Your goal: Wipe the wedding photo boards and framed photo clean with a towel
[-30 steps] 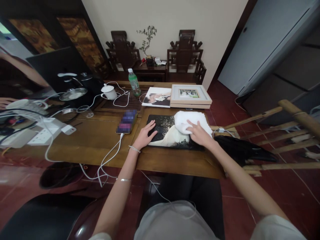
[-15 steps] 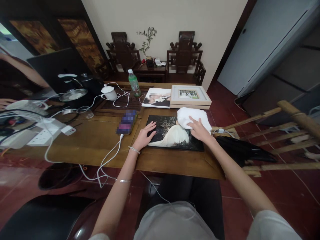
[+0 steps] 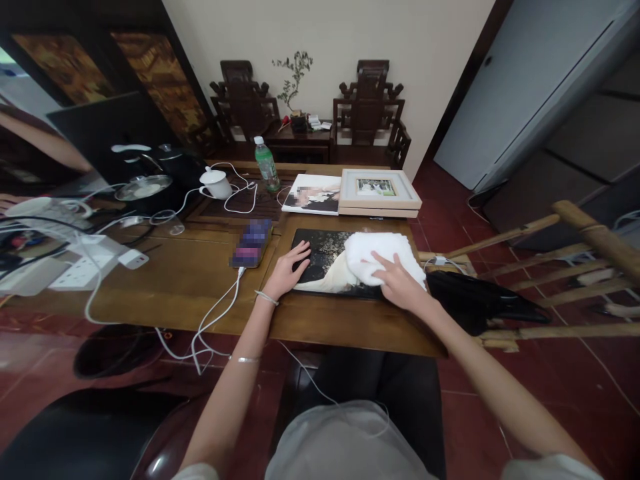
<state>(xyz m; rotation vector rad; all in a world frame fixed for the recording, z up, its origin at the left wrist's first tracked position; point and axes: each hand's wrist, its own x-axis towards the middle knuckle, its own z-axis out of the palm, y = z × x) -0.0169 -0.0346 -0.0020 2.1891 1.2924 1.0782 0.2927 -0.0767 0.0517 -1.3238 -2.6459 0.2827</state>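
Note:
A dark photo panel (image 3: 327,263) with a pale dress in its picture lies flat on the wooden table (image 3: 340,327) in front of me. My left hand (image 3: 286,272) rests at its left edge, fingers stretched out and holding nothing. On the panel's right half, my right hand (image 3: 400,283) presses down on a white towel (image 3: 367,250), with the thumb and fingers on top of the cloth. The towel covers most of that half, so the picture beneath is hidden.
Behind the panel lie a white photo print (image 3: 310,193) and a light wooden picture frame (image 3: 405,193). To the left are a phone (image 3: 253,243) on its cable, a lidded cup (image 3: 216,183), a bottle (image 3: 267,167) and a power strip (image 3: 85,267). Another person's arm (image 3: 45,140) shows far left.
My right hand has drawn the towel toward me and slightly left, down over the panel's right half. My left hand keeps its place on the panel's left edge.

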